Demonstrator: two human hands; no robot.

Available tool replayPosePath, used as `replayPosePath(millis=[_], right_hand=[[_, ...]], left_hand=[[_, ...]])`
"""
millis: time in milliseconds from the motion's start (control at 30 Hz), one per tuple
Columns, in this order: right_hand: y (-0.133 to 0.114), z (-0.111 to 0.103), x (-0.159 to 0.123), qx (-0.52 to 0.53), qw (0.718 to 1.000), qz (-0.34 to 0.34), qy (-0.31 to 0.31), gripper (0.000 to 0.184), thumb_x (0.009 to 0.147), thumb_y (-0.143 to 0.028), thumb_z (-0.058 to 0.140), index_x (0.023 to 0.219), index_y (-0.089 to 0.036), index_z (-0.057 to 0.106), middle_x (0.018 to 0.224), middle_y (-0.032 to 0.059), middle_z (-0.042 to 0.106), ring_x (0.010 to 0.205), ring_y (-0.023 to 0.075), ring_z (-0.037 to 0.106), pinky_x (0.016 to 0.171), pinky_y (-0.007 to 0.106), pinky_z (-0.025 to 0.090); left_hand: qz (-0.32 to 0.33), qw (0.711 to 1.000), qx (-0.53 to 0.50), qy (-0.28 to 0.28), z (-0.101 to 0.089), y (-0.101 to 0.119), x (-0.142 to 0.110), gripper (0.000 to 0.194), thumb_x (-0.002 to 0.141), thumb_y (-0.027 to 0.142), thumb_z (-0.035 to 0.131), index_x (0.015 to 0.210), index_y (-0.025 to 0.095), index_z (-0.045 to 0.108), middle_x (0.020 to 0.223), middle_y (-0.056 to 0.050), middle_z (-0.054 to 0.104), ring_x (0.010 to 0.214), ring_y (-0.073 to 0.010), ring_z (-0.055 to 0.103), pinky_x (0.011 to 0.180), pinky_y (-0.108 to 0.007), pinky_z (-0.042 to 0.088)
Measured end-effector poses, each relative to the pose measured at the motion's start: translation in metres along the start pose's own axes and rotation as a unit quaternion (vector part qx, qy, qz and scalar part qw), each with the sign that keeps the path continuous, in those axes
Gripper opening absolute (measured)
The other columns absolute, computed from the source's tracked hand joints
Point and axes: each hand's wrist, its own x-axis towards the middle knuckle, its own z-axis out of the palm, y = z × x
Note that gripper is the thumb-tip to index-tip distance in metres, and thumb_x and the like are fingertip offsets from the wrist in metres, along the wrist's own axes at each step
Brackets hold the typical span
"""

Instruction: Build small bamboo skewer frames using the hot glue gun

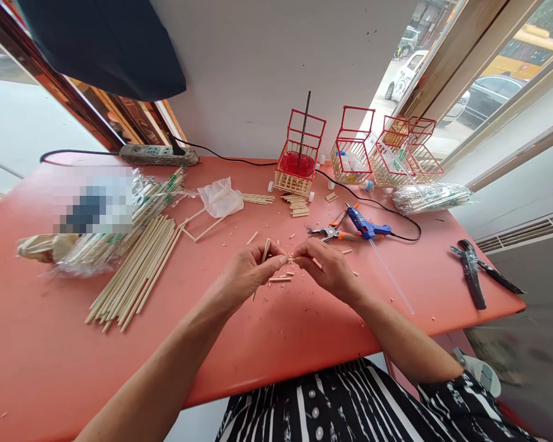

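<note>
My left hand [246, 273] is closed, with a thin wooden stick [266, 248] between its fingers, slanting up past the thumb. Fingertip to fingertip with it, my right hand [327, 265] makes a pinch; whatever it grips is too small to name. Both hands hover over the middle of the red table. Beneath them lie short cut stick pieces [280, 280] and crumbs of wood. Just beyond the right hand are orange-handled pliers [325, 233] and a blue hot glue gun [366, 224].
Long wooden sticks [131, 273] lie in a pile at left beside plastic-wrapped bundles [92, 255]. Small red-and-wood stick carts [295, 181] stand along the back. A power strip [159, 155] feeds a black cord. Black-handled cutters [474, 276] rest near the right edge; a clear glue stick [391, 276] lies closer.
</note>
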Motion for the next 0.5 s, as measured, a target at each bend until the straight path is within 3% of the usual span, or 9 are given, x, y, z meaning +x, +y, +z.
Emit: replayPosePath(millis=[200,333,500], right_hand=[[0.0009,0.0014,0.0010,0.096,0.989,0.099,-0.044,0.020,0.100,-0.027,0.050,0.083,-0.018,0.055,0.072,-0.0021,0.057,0.065,0.0104,0.050,0.065,0.022,0.039],[0.0045,0.0010,0.0019,0.166,0.973,0.147,-0.072,0.036,0.102,-0.041,0.045,0.076,-0.018,0.053,0.070,-0.0011,0.056,0.063,0.0100,0.049,0.063,0.023,0.039],[0.0030,0.0027,0.0032,0.248,0.949,0.178,-0.081,0.045,0.099,-0.056,0.045,0.077,-0.018,0.053,0.063,-0.0030,0.051,0.057,0.0097,0.046,0.058,0.023,0.038]], left_hand=[[0.013,1.000,0.009,0.006,0.0015,0.0017,-0.0005,0.022,0.083,0.035,0.066,0.074,0.016,0.058,0.059,0.007,0.041,0.052,-0.0064,0.033,0.047,-0.018,0.027],[0.004,0.999,-0.034,-0.010,-0.0003,-0.0008,-0.0005,0.025,0.084,0.040,0.066,0.077,0.017,0.058,0.057,0.008,0.040,0.051,-0.0061,0.033,0.047,-0.018,0.027],[0.019,0.998,-0.038,0.045,0.0001,-0.0026,0.0022,0.029,0.076,0.042,0.076,0.084,0.016,0.067,0.061,0.005,0.052,0.050,-0.0059,0.037,0.045,-0.019,0.028]])
